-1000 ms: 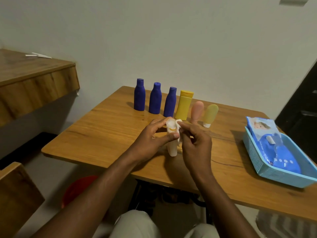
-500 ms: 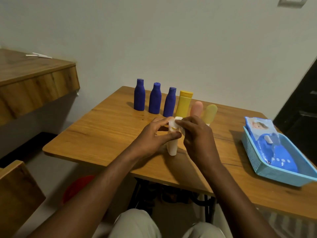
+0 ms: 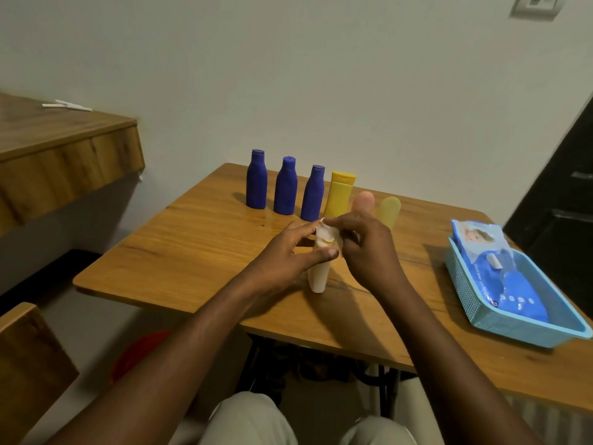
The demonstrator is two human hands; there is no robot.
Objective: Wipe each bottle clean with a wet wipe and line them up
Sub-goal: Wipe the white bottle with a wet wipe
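Note:
My left hand (image 3: 290, 255) grips a small white bottle (image 3: 318, 277) that stands upright near the table's front. My right hand (image 3: 365, 248) pinches a white wet wipe (image 3: 325, 234) against the bottle's top. Behind them stands a row: three dark blue bottles (image 3: 285, 190), a yellow bottle (image 3: 339, 194), a pink tube (image 3: 362, 202) and a pale yellow tube (image 3: 389, 211), the last two partly hidden by my right hand.
A light blue basket (image 3: 500, 319) at the table's right holds a blue wet-wipe pack (image 3: 500, 277). The wooden table (image 3: 192, 252) ends close in front of my knees. A wooden shelf (image 3: 57, 162) juts out at the left, and a wooden piece sits low left.
My right hand has moved up over the bottle's top with the wipe, covering more of the cap. The left hand keeps its grip; the bottle stays in place.

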